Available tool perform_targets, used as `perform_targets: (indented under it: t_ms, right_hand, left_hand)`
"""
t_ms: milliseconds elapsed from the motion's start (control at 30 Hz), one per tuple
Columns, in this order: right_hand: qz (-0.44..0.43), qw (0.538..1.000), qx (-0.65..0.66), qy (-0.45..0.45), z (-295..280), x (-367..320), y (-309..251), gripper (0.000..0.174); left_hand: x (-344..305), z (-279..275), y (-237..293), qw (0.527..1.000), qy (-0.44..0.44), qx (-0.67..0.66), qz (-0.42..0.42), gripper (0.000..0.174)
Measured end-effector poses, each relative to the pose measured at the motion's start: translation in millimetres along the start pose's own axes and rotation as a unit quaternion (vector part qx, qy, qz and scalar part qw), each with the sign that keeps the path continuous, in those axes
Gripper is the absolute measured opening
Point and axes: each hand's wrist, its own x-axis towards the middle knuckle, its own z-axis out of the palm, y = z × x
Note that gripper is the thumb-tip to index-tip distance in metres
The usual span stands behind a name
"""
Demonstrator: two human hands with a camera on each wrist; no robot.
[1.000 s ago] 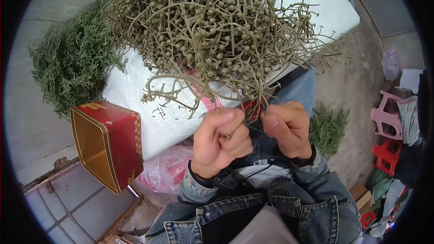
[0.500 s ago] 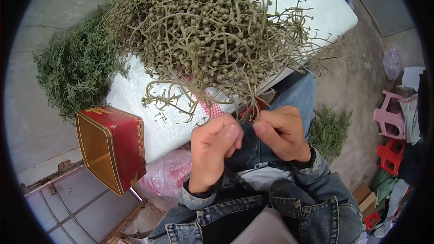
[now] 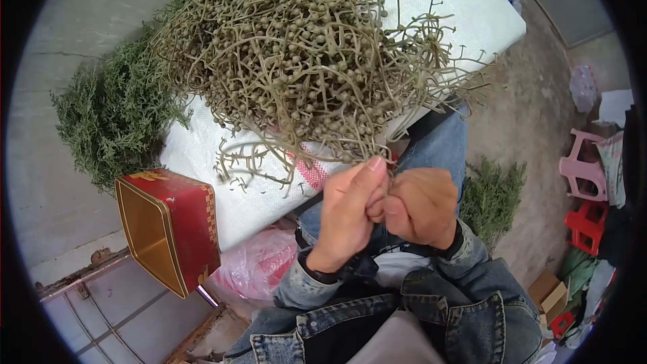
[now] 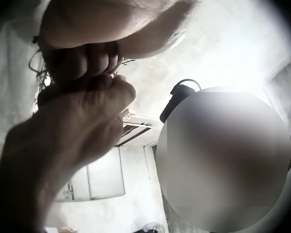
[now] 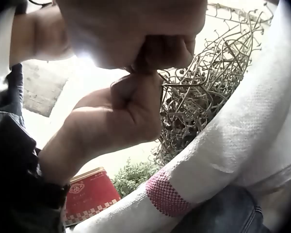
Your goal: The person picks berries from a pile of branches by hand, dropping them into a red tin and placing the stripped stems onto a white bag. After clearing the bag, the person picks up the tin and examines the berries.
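A large heap of dried brownish-green stems (image 3: 290, 61) with small round pods lies on a white woven sack (image 3: 239, 219). At the heap's near edge my left hand (image 3: 347, 212) and right hand (image 3: 424, 205) meet, knuckles close together. Curled fingers of both grip thin stems, whose ends are mostly hidden inside the hands. The left thumb points up toward stems (image 3: 371, 150) trailing off the heap. In the right wrist view the hands overlap, with the podded tangle (image 5: 199, 97) behind them; the left wrist view shows them dark from below.
Left of the heap are green leafy sprigs (image 3: 114, 114), with an open red tin (image 3: 195, 229) on its side below them. A pink plastic bag (image 3: 259, 259) lies under the sack's edge. More greenery (image 3: 492, 195), a pink stool (image 3: 583, 165) and a red stool (image 3: 586, 226) are at right.
My left hand has turned and moved right and up until it meets the right hand. The gap between the hands has closed. The right hand has shifted only slightly.
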Motion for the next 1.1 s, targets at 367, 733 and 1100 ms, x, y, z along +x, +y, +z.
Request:
perform_targets:
  t_ms: [367,733,1100]
  right_hand:
    - [0.221,0.884,0.41,0.045,-2,-14,-22,0.035]
    - [0.376,0.803,0.461,-0.033,10,-5,-29,0.042]
    - [0.35,0.843,0.4,-0.08,9,-8,-25,0.037]
  left_hand:
    - [-23,-17,11,0.95,0.115,0.213,0.197,0.022]
    - [-16,-2,30,0.767,0.194,0.539,0.289,0.022]
    - [-6,-11,29,0.799,0.17,0.506,0.277,0.016]
